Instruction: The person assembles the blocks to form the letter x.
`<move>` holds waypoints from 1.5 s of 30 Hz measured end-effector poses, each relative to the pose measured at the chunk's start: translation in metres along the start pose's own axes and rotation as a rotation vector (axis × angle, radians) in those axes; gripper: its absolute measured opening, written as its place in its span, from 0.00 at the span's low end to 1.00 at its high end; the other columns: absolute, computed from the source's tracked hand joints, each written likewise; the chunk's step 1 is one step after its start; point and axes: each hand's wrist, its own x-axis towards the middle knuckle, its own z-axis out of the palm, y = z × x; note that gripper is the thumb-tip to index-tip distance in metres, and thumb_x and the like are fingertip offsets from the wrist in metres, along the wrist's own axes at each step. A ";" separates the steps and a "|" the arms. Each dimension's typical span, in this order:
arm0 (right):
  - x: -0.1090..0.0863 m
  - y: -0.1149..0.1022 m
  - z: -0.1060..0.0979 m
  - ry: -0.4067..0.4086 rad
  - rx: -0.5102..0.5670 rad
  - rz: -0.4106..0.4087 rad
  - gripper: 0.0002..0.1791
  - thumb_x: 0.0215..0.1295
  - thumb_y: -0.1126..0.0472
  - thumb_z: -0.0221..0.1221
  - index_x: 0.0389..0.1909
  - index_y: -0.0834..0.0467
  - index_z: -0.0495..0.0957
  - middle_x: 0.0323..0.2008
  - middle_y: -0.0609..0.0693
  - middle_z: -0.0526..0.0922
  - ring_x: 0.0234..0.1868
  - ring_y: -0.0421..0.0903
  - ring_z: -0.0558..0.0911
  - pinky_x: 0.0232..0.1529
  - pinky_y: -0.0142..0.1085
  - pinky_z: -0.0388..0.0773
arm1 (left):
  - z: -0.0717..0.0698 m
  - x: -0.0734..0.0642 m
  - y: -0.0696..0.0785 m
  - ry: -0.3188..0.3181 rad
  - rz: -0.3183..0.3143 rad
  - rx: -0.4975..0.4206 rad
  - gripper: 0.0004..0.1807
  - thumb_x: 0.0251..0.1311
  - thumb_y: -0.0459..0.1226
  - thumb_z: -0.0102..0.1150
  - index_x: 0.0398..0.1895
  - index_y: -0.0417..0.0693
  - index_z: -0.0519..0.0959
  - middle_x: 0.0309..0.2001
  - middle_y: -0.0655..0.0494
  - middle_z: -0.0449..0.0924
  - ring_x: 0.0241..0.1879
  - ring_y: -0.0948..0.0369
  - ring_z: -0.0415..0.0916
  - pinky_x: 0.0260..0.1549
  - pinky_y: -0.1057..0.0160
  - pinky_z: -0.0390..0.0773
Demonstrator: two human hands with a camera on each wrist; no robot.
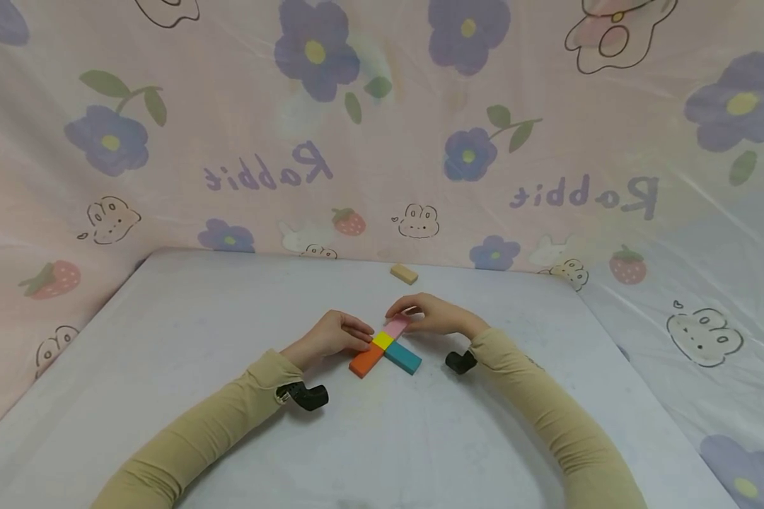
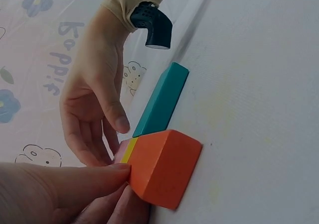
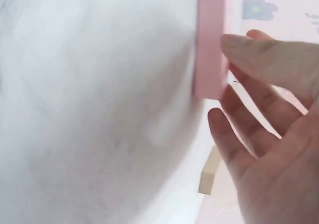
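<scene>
Several coloured blocks lie joined on the white table. A small yellow block (image 1: 383, 341) sits between an orange block (image 1: 366, 360) and a pink block (image 1: 396, 324); a teal block (image 1: 403, 358) runs off to its lower right. My left hand (image 1: 337, 334) touches the left side of the row, its thumb (image 2: 107, 174) at the seam of orange and yellow and its other fingertips partly hidden. The pink block is held by my right hand (image 1: 436, 314), thumb (image 3: 237, 41) on one side and fingers reaching round to the other, where their contact is hidden.
A natural wood block (image 1: 404, 274) lies near the table's back edge, beyond the right hand. Printed curtains (image 1: 382, 141) with flowers and rabbits hang behind the table (image 1: 261, 452) and at its sides. A black wrist camera (image 1: 310, 396) hangs under the left sleeve.
</scene>
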 end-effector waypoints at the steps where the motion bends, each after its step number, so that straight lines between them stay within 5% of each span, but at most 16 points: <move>1: -0.001 0.000 -0.001 0.006 0.013 -0.005 0.19 0.63 0.69 0.61 0.56 0.63 0.75 0.54 0.54 0.78 0.58 0.52 0.73 0.62 0.50 0.65 | 0.000 0.000 0.000 -0.001 0.000 0.001 0.14 0.52 0.27 0.67 0.44 0.37 0.83 0.35 0.49 0.85 0.37 0.58 0.83 0.39 0.63 0.81; 7: -0.008 -0.003 -0.009 0.078 0.098 0.042 0.19 0.66 0.67 0.58 0.56 0.68 0.73 0.54 0.62 0.77 0.56 0.55 0.75 0.59 0.50 0.69 | 0.000 -0.001 -0.001 0.000 0.009 0.012 0.14 0.52 0.28 0.68 0.44 0.37 0.83 0.35 0.49 0.85 0.37 0.59 0.83 0.40 0.63 0.80; 18: -0.023 -0.014 -0.004 0.233 0.368 0.401 0.20 0.68 0.60 0.57 0.55 0.69 0.73 0.49 0.60 0.79 0.47 0.56 0.80 0.46 0.40 0.79 | 0.001 -0.003 0.000 0.008 -0.007 0.020 0.14 0.52 0.28 0.68 0.45 0.37 0.83 0.35 0.50 0.85 0.37 0.59 0.82 0.41 0.62 0.80; 22: -0.027 -0.021 0.000 0.247 0.392 0.461 0.20 0.67 0.60 0.58 0.54 0.69 0.73 0.47 0.62 0.79 0.44 0.56 0.80 0.45 0.41 0.80 | 0.001 -0.003 0.000 0.003 -0.002 0.020 0.14 0.52 0.28 0.67 0.45 0.36 0.83 0.35 0.50 0.85 0.37 0.59 0.82 0.40 0.62 0.80; 45: -0.033 -0.035 0.026 0.138 0.363 0.471 0.14 0.63 0.58 0.63 0.46 0.61 0.80 0.37 0.52 0.82 0.35 0.47 0.81 0.39 0.38 0.81 | 0.000 -0.001 0.002 0.011 -0.001 0.006 0.14 0.51 0.27 0.68 0.43 0.37 0.83 0.35 0.50 0.85 0.36 0.59 0.83 0.38 0.63 0.81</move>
